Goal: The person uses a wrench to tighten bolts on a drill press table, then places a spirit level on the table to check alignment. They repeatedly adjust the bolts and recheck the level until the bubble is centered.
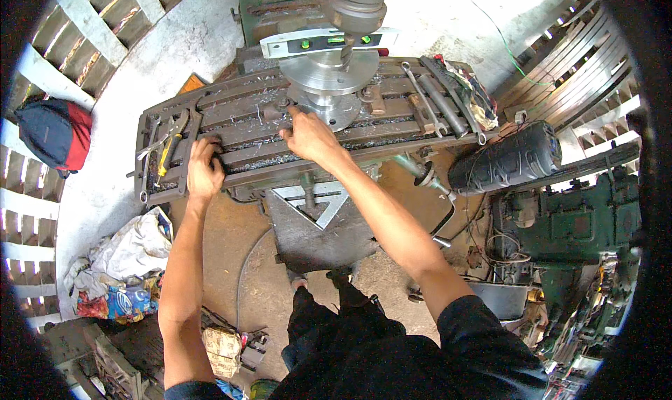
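A round, flanged metal workpiece (329,74) stands on the slotted machine table (241,130), beneath the drill bit (347,50) of the machine's spindle (357,4). Across the workpiece's top, toward the back, lies a spirit level (318,41) with green vials. My right hand (311,135) reaches to the workpiece's left side, fingers apart, its fingertips close to a clamp bolt (282,104); whether they touch is unclear. At the table's front left, my left hand (204,170) rests with curled fingers beside a flat metal bar (190,148). What lies under those fingers is hidden.
Locking pliers (170,144) and spanners lie at the table's left end. A combination spanner (423,97), a metal tube (444,106) and rags (483,109) occupy the right. Below the front edge is a triangular metal frame (315,204). A black tank (505,157) stands right; metal shavings fill the slots.
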{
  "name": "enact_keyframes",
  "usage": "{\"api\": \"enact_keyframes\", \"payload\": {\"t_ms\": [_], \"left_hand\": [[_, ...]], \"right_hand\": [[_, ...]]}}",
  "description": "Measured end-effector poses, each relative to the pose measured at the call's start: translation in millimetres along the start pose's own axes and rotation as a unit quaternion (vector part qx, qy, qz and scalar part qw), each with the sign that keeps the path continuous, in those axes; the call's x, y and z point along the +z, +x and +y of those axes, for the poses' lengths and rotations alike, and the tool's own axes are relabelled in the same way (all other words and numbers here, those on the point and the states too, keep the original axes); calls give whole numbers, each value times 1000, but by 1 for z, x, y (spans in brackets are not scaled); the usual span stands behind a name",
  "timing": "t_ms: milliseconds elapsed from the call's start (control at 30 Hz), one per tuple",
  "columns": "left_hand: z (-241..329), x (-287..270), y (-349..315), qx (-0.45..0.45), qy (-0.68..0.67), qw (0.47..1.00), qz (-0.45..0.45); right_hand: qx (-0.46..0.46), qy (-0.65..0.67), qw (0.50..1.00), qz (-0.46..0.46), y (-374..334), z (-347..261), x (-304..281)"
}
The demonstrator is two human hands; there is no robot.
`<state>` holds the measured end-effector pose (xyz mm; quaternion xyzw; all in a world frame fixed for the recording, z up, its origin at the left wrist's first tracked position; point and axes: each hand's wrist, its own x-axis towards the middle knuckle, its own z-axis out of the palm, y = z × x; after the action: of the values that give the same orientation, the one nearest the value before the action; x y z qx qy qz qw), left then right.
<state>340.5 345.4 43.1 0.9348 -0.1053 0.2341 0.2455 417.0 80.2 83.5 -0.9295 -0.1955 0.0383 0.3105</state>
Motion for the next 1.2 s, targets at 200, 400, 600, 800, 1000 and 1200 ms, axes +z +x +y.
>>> {"api": "enact_keyframes", "payload": {"t_ms": [200, 400, 600, 800, 1000, 1200], "left_hand": [[1, 0, 0, 0, -3, 1000, 6], [6, 0, 2, 6, -4, 1000, 9], [6, 3, -1, -3, 21, 999, 34], [4, 3, 1, -12, 3, 1000, 18], [3, 5, -4, -27, 29, 999, 3], [-1, 3, 0, 3, -7, 1000, -1]], "right_hand": [[4, -99, 993, -68, -1, -2, 5], [10, -31, 996, -86, -10, -5, 1], [64, 225, 932, 277, -20, 60, -39], [-23, 168, 959, 227, 52, 80, -22], [68, 30, 985, 156, 91, 111, 11], [20, 5, 972, 235, 101, 115, 26]]}}
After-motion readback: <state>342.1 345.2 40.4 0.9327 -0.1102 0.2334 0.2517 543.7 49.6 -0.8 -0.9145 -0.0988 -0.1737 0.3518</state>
